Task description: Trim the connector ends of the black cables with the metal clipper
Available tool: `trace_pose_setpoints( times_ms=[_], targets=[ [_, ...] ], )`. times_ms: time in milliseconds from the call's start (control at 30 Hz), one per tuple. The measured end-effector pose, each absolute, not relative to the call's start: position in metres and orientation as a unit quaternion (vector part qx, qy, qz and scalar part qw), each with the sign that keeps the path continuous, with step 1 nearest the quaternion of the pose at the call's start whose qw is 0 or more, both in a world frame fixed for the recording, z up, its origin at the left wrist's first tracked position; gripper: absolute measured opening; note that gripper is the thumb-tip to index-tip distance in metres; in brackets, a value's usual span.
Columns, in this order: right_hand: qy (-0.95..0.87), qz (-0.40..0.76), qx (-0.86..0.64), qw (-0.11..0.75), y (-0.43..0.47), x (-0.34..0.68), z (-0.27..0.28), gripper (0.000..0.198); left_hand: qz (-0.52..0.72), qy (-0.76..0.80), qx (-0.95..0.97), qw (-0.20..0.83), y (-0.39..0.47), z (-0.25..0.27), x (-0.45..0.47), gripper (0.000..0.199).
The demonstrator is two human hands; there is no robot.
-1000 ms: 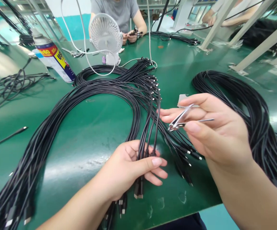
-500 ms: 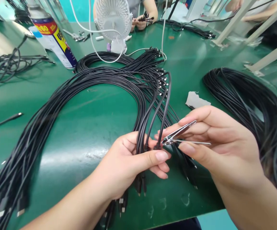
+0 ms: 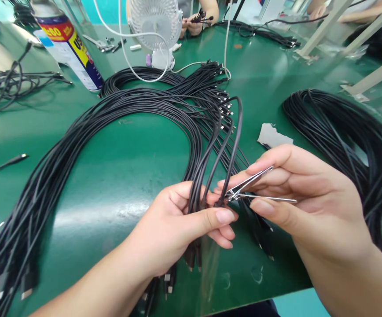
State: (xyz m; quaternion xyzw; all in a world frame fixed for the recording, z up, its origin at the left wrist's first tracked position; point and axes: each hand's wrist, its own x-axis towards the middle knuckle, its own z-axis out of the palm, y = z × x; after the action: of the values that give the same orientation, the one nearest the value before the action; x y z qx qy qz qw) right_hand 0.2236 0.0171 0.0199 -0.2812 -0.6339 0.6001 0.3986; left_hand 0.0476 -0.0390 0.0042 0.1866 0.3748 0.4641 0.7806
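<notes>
Several black USB cables are gripped near their plug ends in my left hand, the thumb pressed across them. Their connector tips poke out below the fingers. One cable stands apart from the others and loops up and over. In my right hand I hold a silver nail clipper, its lever raised, between thumb and fingers. The clipper's jaws are at the base of that separate cable, by my left thumb; whether they touch it I cannot tell. My right fingertips are partly hidden behind the cable.
A large cable bundle curves across the green table. On the right lies a coil of cables, near a torn grey scrap. A spray can and a white fan stand behind. Across the table, a person's hands hold cables.
The nail clipper and my right hand have shifted slightly right, and the separate cable's loop leans further right. My left hand keeps its grip. The whole view has shifted a little.
</notes>
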Motion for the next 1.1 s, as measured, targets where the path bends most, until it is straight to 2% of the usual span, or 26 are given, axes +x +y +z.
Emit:
trace_pose_setpoints(
  times_ms=[333, 700, 900, 1100],
  targets=[
    [-0.635, 0.594, -0.281, 0.405, 0.015, 0.226, 0.017, 0.018, 0.461, 0.367, 0.180, 0.788, -0.038, 0.004, 0.048, 0.024],
    [-0.591, 0.626, -0.276, 0.427, 0.018, 0.226, 0.019, 0.015, 0.432, 0.323, 0.143, 0.830, -0.038, 0.004, 0.044, 0.012],
    [-0.582, 0.650, -0.268, 0.408, 0.027, 0.234, 0.019, 0.016, 0.385, 0.303, 0.137, 0.861, -0.039, 0.005, 0.040, 0.014],
    [-0.585, 0.629, -0.294, 0.420, 0.029, 0.234, 0.017, 0.017, 0.415, 0.336, 0.158, 0.831, -0.038, 0.007, 0.042, 0.021]
  ],
)
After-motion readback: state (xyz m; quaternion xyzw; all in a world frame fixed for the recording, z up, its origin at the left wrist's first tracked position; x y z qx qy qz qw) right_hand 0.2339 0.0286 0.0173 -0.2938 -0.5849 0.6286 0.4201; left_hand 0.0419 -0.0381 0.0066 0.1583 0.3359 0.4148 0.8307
